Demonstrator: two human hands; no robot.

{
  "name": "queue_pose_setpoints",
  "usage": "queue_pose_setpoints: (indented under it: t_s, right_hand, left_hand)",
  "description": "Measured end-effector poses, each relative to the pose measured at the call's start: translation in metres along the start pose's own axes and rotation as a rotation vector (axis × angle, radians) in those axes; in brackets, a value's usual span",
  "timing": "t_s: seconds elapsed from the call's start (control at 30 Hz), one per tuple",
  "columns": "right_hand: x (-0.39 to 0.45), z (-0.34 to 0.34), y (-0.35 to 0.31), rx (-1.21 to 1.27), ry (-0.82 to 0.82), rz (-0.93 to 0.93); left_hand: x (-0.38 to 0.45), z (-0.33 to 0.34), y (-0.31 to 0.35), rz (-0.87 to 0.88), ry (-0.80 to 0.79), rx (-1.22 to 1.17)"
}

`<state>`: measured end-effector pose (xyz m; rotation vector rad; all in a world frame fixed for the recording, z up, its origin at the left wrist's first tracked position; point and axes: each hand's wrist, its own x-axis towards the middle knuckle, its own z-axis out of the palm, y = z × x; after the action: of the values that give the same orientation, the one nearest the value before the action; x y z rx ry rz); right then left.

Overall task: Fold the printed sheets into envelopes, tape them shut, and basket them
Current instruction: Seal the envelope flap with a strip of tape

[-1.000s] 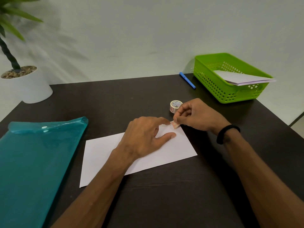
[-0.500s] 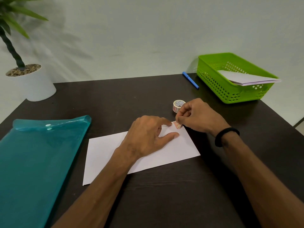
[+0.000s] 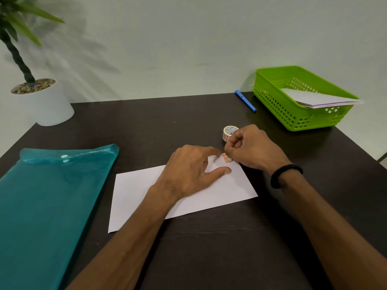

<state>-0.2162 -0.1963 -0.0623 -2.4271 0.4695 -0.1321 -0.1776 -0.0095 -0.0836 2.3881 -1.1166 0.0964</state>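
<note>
left hand [image 3: 188, 170] fingers flat – pressing envelope [image 3: 209, 191] | right hand [image 3: 251, 147] fingers pinch tape piece [image 3: 227, 159]

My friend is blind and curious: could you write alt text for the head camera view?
On a dark table, a person's left hand presses a folded white paper sheet while the right hand pinches a small patterned tape strip at its far edge. A small tape roll and a green plastic basket holding white papers sit beyond.
</note>
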Motion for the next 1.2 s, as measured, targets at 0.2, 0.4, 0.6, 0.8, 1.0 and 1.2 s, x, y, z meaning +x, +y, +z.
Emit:
queue_pose_setpoints:
  t_s: [0.2,0.4,0.6,0.8,1.0,1.2]
  right_hand:
    - [-0.001,0.000,-0.003,-0.023,-0.012,-0.002]
    - [-0.002,0.002,-0.004,-0.057,-0.001,-0.021]
    - [-0.004,0.002,-0.007,-0.120,-0.051,-0.082]
    - [-0.007,-0.001,-0.008,-0.154,-0.074,-0.100]
    - [-0.007,-0.003,-0.009,-0.145,-0.071,-0.098]
    - [-0.007,-0.001,-0.008,-0.164,-0.064,-0.089]
  left_hand:
    - [0.001,0.001,0.000,0.018,0.006,0.010]
    - [0.002,0.006,-0.004,0.040,0.008,0.058]
    - [0.004,0.007,-0.004,0.054,0.023,0.066]
    - [0.004,0.009,-0.003,0.040,0.019,0.092]
    - [0.003,0.010,-0.004,0.038,0.036,0.096]
    - [0.004,0.010,-0.004,0.025,0.021,0.088]
